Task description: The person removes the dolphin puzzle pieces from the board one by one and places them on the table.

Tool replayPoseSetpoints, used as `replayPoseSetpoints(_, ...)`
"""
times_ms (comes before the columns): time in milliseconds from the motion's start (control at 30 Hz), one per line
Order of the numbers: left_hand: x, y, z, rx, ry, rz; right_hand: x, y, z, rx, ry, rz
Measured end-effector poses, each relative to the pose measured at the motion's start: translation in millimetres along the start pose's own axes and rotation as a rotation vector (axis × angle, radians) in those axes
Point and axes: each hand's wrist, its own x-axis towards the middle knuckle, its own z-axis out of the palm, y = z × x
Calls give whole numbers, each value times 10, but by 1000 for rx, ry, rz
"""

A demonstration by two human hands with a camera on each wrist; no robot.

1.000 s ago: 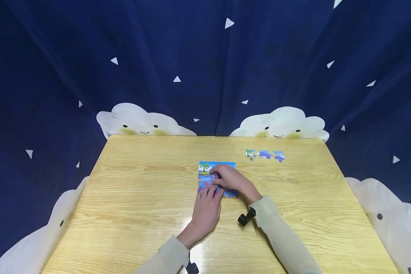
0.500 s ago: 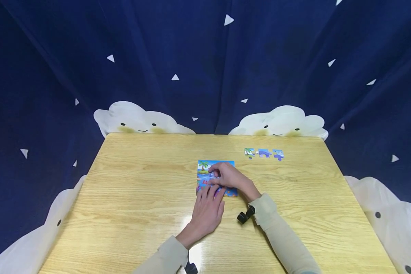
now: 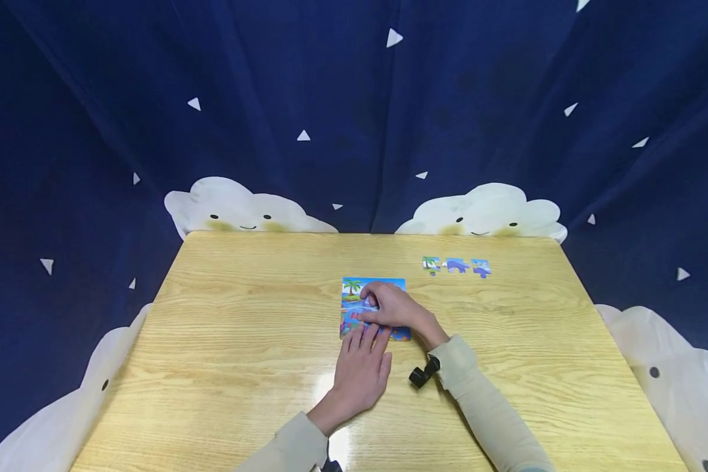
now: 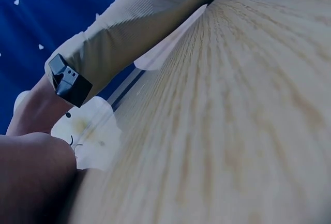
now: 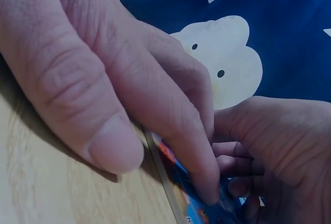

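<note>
A small jigsaw puzzle (image 3: 392, 282) with a blue sea scene and palm tree lies flat on the table. My right hand (image 3: 396, 306) comes over it from the right, thumb and index finger pinching a bluish puzzle piece (image 3: 367, 304) against the picture. The right wrist view shows that hand's curled fingers (image 5: 240, 162) low over the puzzle; its fingertips are partly hidden. My left hand (image 3: 361, 373) lies along the near side, straight fingers resting on the puzzle's front edge. In the left wrist view only part of the left hand (image 4: 33, 167) appears, at lower left.
Three loose puzzle pieces (image 3: 456, 266) lie in a row on the wooden table (image 3: 242, 328), farther back and to the right. Behind the table hangs a dark blue curtain (image 3: 342, 98) with white triangles and clouds. Each wrist wears a black camera (image 3: 423, 373).
My left hand has slid slightly nearer and to the right, its fingers straighter on the puzzle's front edge. The right thumb has shifted a little, with that hand staying over the same spot.
</note>
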Motion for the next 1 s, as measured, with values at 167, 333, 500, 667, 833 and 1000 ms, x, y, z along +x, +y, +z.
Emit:
replayPoseSetpoints(167, 1, -5, 12, -3, -24, -12, -15, -6, 14, 20, 11, 16)
replayPoseSetpoints(333, 2, -7, 22, 6, -31, -16, -15, -35, 46, 43, 55, 24)
replayPoseSetpoints(500, 2, -9, 15, 22, -15, -12, -19, -78, 59, 62, 66, 41)
replayPoseSetpoints(667, 6, -4, -5, 23, -28, -17, -16, -93, 60, 80, 73, 46)
replayPoseSetpoints(833, 0, -7, 4, 26, -13, -12, -17, -108, 55, 61, 80, 19)
replayPoseSetpoints(1000, 3, -10, 6, 34, 1, -5, -21, -159, 43, 2, 88, -1)
